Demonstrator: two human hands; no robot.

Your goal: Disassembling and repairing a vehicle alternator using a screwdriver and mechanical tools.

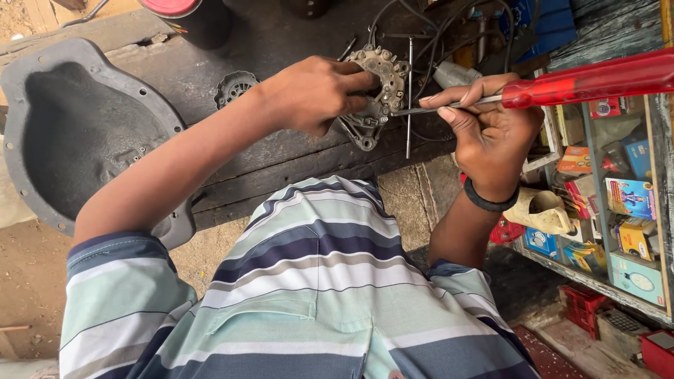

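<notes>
Two bare hands meet over a dark, worn wooden workbench [232, 77]. Far left on it lies a large grey cast-metal housing cover [77, 133] with bolt holes round its rim; just right of that sits a small round toothed metal part [234, 86]. Black wires [449, 35] tangle behind the work, and a thin upright steel rod [409, 98] stands between the hands. The left hand [309, 95] reaches in from the left, fingers curled tight round a grimy horseshoe-shaped metal plate [382, 91] studded with round fittings, held tilted above the bench edge. The right hand [488, 133], with a black wristband [488, 202], pinches the shaft of a red-handled screwdriver [590, 81], tip touching the plate. Shelves of coloured boxes [618, 210] stand at right.
</notes>
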